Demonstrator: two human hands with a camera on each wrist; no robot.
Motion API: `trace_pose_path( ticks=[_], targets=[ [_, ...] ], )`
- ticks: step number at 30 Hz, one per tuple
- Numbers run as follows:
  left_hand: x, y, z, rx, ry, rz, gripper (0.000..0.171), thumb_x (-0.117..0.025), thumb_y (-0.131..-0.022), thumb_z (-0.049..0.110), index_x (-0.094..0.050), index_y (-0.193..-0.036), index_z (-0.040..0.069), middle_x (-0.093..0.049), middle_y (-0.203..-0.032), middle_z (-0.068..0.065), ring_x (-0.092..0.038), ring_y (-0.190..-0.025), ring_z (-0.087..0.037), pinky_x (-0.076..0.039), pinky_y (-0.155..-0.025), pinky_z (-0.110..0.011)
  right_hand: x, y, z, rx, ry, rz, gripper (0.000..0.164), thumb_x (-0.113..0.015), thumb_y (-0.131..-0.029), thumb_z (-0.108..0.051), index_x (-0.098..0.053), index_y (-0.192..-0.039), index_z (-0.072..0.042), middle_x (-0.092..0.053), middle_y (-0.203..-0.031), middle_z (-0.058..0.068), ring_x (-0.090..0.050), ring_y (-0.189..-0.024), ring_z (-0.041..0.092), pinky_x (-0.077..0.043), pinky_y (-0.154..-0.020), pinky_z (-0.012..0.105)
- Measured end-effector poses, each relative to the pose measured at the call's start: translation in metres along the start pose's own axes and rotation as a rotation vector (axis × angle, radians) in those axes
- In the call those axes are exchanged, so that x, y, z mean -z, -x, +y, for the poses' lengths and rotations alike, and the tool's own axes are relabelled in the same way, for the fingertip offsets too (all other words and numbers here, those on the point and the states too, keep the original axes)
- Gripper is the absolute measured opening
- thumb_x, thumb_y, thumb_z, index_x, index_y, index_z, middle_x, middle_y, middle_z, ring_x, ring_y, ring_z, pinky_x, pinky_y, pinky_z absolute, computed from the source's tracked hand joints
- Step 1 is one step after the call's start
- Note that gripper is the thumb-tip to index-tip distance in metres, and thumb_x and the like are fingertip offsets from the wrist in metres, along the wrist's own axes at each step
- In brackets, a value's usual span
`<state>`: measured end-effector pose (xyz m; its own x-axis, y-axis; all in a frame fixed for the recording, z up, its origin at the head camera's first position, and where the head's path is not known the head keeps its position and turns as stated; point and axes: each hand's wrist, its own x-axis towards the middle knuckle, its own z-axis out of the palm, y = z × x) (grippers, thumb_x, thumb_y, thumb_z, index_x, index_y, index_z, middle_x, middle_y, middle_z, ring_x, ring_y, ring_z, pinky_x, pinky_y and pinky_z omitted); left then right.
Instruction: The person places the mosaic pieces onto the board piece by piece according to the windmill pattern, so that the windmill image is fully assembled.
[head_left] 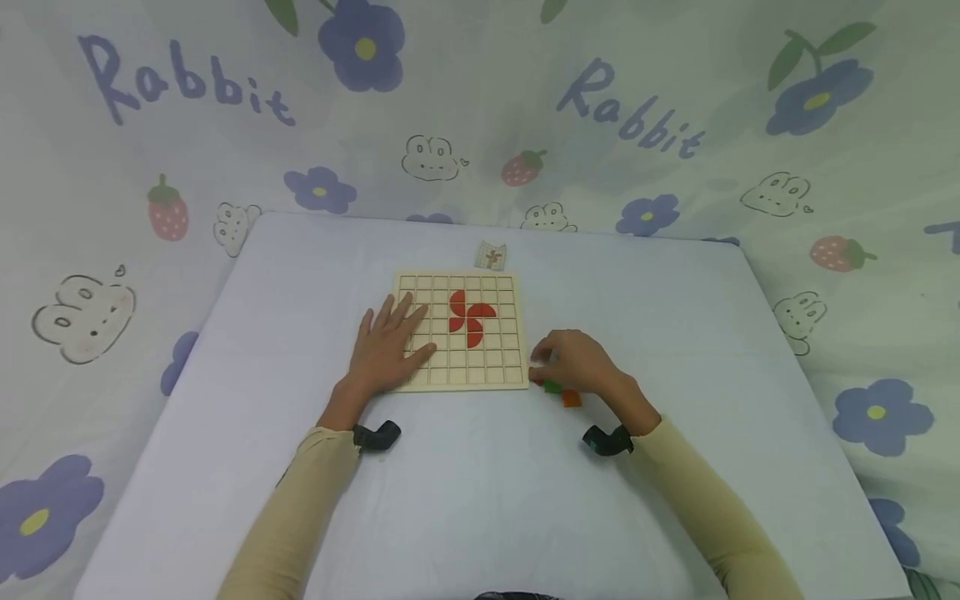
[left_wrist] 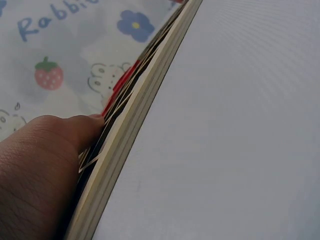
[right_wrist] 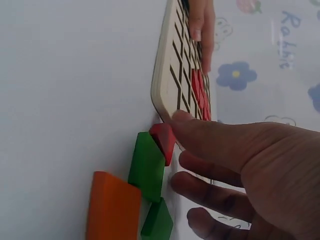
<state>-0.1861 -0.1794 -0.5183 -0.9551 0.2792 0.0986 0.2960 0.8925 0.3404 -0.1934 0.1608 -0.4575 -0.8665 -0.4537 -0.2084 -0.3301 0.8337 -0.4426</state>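
A square wooden grid board (head_left: 495, 367) lies on the table, with several red rounded pieces (head_left: 474, 335) set in a pinwheel near its middle. My left hand (head_left: 386, 346) rests flat on the board's left side, fingers spread; its thumb (left_wrist: 75, 131) shows over the edge in the left wrist view. Just off the board's near right corner, my right hand (head_left: 576, 360) reaches down with bent fingers, its thumb tip right at a small red block (right_wrist: 164, 141). A gap shows between thumb and fingers. Green blocks (right_wrist: 146, 165) and an orange block (right_wrist: 114, 207) lie beside it.
Beyond the board's far edge lies a small card (head_left: 491, 256) printed with a red pinwheel on a grid. The white-covered table (head_left: 465, 483) meets a patterned curtain (head_left: 480, 100) at the back and sides.
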Motion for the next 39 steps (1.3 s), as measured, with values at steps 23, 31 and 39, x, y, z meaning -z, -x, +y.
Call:
trace_pose_path(
  ticks=[23,31,39],
  targets=[
    [0.000,0.003,0.000,-0.014,0.022,0.008,0.078,-0.042,-0.094,0.065,-0.029,-0.157,0.020,-0.012,-0.164,-0.007,0.001,-0.149,-0.032,0.003,-0.115,-0.056,-0.005,-0.017,-0.017,0.158,-0.168,0.150,0.015,-0.072,-0.091,-0.013,-0.075,-0.105,-0.009,-0.065,-0.085,-0.004,-0.057,-0.072,0.015,-0.050,-0.063,0.029],
    [0.004,0.004,0.000,-0.021,0.027,0.026,0.076,-0.042,-0.096,0.063,-0.030,-0.156,0.019,-0.015,-0.163,-0.009,-0.002,-0.149,-0.034,0.001,-0.114,-0.058,-0.007,-0.058,-0.047,0.222,-0.278,0.208,0.013,-0.072,-0.092,-0.013,-0.075,-0.103,-0.007,-0.071,-0.098,-0.002,-0.063,-0.080,0.014,-0.053,-0.069,0.030],
    [0.004,0.003,0.000,-0.023,0.019,0.009,0.076,-0.039,-0.096,0.065,-0.029,-0.157,0.021,-0.014,-0.163,-0.008,-0.001,-0.149,-0.034,0.000,-0.114,-0.059,-0.010,-0.095,-0.081,0.251,-0.329,0.187,0.014,-0.073,-0.091,-0.014,-0.075,-0.103,-0.007,-0.071,-0.098,-0.001,-0.064,-0.080,0.013,-0.054,-0.070,0.027]
  ],
)
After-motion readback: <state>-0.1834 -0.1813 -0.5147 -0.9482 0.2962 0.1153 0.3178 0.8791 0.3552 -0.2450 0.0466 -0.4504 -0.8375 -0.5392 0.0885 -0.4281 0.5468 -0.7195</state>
